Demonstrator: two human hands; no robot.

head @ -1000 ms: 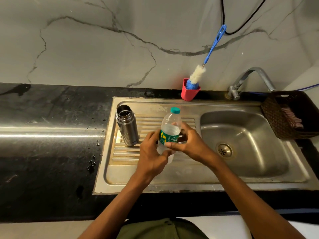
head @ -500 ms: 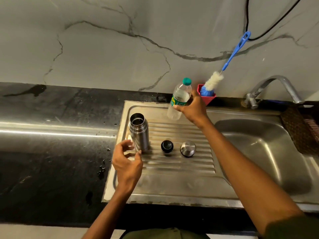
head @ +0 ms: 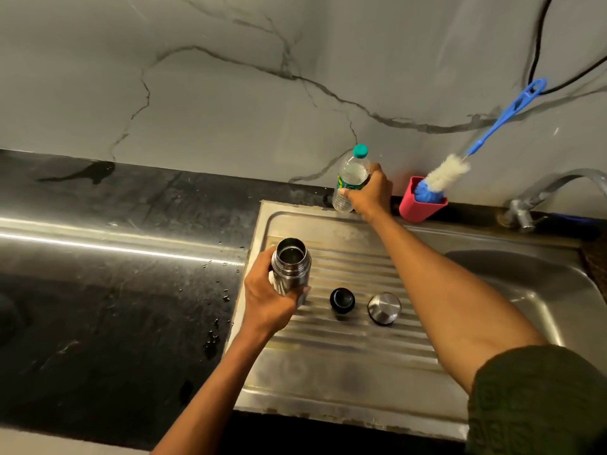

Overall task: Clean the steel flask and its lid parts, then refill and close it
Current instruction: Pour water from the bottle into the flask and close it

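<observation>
The open steel flask (head: 291, 266) stands upright on the ribbed steel drainboard (head: 354, 353), and my left hand (head: 267, 298) grips its body from the left. To its right lie the black inner stopper (head: 342, 299) and the steel cup lid (head: 384, 307), side by side. My right hand (head: 371, 192) holds a clear plastic water bottle (head: 350, 174) with a teal cap at the back edge of the drainboard, near the wall. The bottle is capped and nearly upright.
A red cup (head: 418, 206) holding a blue-handled bottle brush (head: 446, 174) stands at the wall to the right of the bottle. The tap (head: 538, 195) and sink basin (head: 512, 284) are at the right. Wet black countertop (head: 115, 274) stretches to the left.
My right hand carried the water bottle from over the drainboard back toward the wall. My left hand left the bottle, reached the flask and now grips it. The two lid parts came into view.
</observation>
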